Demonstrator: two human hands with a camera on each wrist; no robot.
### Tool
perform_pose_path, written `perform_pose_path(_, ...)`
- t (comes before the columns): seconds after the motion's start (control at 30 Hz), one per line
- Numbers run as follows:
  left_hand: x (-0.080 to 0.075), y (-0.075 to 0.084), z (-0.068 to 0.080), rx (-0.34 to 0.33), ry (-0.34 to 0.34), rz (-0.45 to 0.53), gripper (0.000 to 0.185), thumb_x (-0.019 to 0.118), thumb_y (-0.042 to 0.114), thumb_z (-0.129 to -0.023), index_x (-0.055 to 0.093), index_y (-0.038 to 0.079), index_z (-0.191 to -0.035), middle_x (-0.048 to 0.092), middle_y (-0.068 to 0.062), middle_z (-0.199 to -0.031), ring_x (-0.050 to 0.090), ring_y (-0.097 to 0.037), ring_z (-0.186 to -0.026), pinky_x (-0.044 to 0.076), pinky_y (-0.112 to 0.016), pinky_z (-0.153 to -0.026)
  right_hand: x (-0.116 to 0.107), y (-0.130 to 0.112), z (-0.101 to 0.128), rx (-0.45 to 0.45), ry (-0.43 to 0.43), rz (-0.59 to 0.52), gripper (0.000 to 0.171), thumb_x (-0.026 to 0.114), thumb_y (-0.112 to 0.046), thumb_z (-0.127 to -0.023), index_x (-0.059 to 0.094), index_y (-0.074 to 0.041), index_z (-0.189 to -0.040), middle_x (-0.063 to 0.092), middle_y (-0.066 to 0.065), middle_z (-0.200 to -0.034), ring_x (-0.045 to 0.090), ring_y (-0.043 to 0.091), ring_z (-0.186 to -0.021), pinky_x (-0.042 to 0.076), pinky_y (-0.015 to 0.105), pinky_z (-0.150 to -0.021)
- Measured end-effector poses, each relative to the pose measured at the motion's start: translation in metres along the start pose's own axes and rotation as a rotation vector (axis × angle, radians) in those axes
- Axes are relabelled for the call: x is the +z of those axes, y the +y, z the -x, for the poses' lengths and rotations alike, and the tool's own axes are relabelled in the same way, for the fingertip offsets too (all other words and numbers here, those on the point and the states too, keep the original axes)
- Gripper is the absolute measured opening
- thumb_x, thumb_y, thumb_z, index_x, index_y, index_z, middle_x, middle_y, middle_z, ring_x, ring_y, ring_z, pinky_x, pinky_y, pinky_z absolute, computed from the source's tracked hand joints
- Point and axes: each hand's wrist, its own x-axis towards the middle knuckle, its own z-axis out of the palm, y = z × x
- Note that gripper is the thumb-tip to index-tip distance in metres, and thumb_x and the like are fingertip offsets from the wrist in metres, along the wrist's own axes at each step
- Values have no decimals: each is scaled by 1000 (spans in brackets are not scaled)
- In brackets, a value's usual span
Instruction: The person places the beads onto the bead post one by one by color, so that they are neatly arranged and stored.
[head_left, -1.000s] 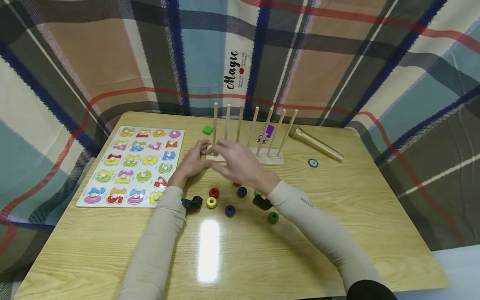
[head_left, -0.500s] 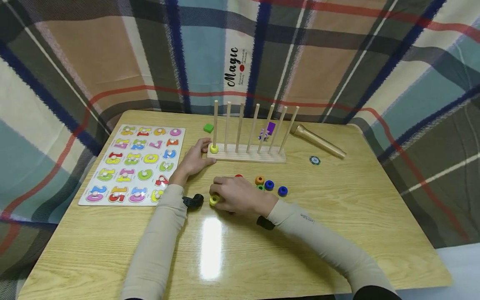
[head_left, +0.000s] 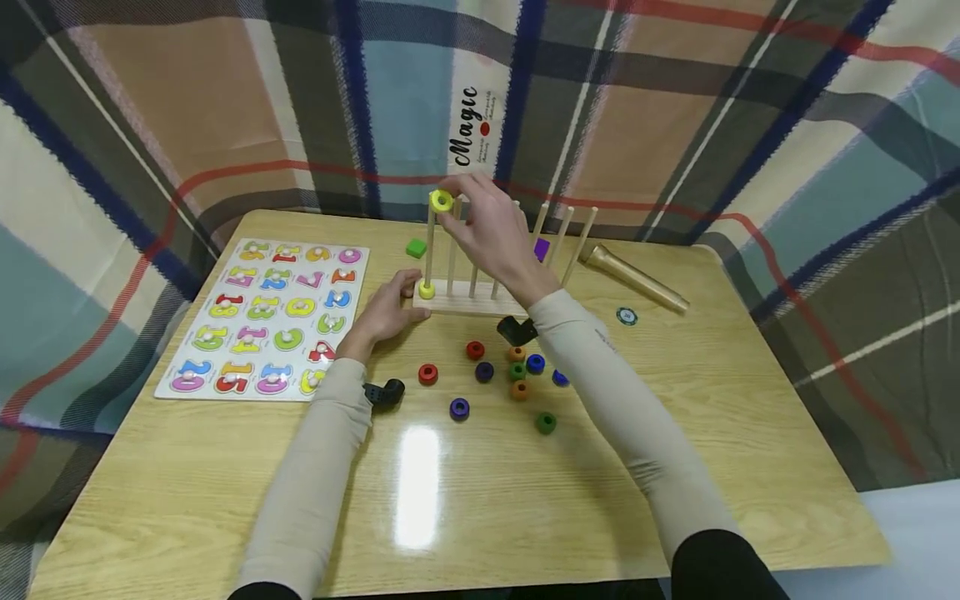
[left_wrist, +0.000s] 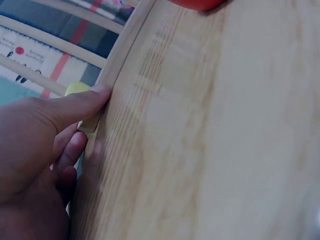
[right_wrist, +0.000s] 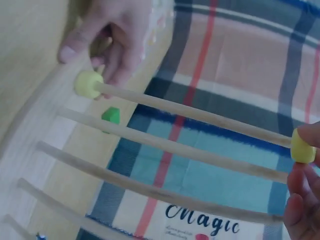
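Note:
A wooden peg stand (head_left: 461, 302) with a row of upright dowels stands toward the back of the table. My left hand (head_left: 384, 315) holds the left end of its base, thumb along the front edge and fingers curled at the end. With thumb and fingertips my right hand (head_left: 497, 233) pinches a yellow bead (right_wrist: 301, 148) right at the tip of the leftmost peg (right_wrist: 195, 113). Another yellow bead (right_wrist: 89, 84) sits at the bottom of that same peg. My right hand hides the tops of some middle pegs in the head view.
Several loose beads lie in front of the stand, among them a red bead (head_left: 427, 374) and a green bead (head_left: 546, 423). A number puzzle board (head_left: 262, 321) lies left. Around the stand are a green block (head_left: 416, 247), a gold tube (head_left: 637, 279) and a round token (head_left: 626, 317).
A yellow bead now sits at the bottom of the leftmost peg. My right hand went down to the table, took a second yellow bead and raised it to the peg's top. My left hand stayed.

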Motion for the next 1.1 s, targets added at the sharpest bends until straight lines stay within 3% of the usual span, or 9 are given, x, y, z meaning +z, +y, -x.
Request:
perform_pose_path(0.17,1,-1,1,0,3,12,76,74,17,-102,33,10,-166,51,-25,-155,46,-42,-142,31,-58,-124,5,-1,-18,49,11,3,32,70,-26,-106,70,-14,-136,68,4,-130,62,15,-84,51,33,-71)
perform_pose_path(0.37,1,0,2,-7,8,6,76,74,16,-102,33,10,-166,53,-27,-149,46,-43,-142,31,-60,-124,8,-4,-19,111,-32,44,35,69,-31,-107,71,-16,-138,66,4,-131,62,15,-88,53,33,-73)
perform_pose_path(0.5,0,-1,3,-11,6,1,77,74,17,-102,32,9,-166,53,-27,-151,43,-44,-144,27,-61,-125,11,-4,-18,110,-54,75,43,67,-35,-107,66,-14,-145,61,6,-139,59,16,-80,49,31,-67)
perform_pose_path(0.67,0,-2,2,-18,4,-2,78,74,19,-102,31,11,-167,52,-27,-151,41,-44,-145,25,-62,-126,14,-5,-8,39,24,73,50,66,-37,-108,59,-13,-151,53,10,-150,53,15,-67,45,31,-59)
perform_pose_path(0.8,0,0,1,-24,6,-12,78,74,21,-102,31,11,-167,52,-26,-154,40,-43,-147,22,-62,-127,20,-7,15,-90,60,47,37,67,-25,-107,66,-7,-140,62,12,-136,59,16,-73,49,31,-62)
perform_pose_path(0.9,0,0,1,-24,6,-25,78,73,21,-102,32,11,-167,52,-25,-153,42,-43,-146,24,-61,-127,30,-13,43,-150,-109,83,29,70,-23,-105,72,-5,-128,71,10,-118,64,16,-76,50,28,-60)
perform_pose_path(1.03,0,0,0,-27,3,-25,77,72,19,-102,31,10,-167,52,-26,-151,44,-42,-145,28,-59,-125,53,-20,82,-155,-512,184,39,72,-36,-104,72,-10,-132,73,5,-109,64,13,-73,50,26,-58)
perform_pose_path(1.1,0,1,1,-25,5,-20,77,72,18,-103,31,10,-167,51,-25,-153,44,-41,-145,29,-59,-125,64,-22,98,-148,-653,232,43,72,-41,-103,71,-12,-135,71,3,-110,64,11,-74,53,27,-61)
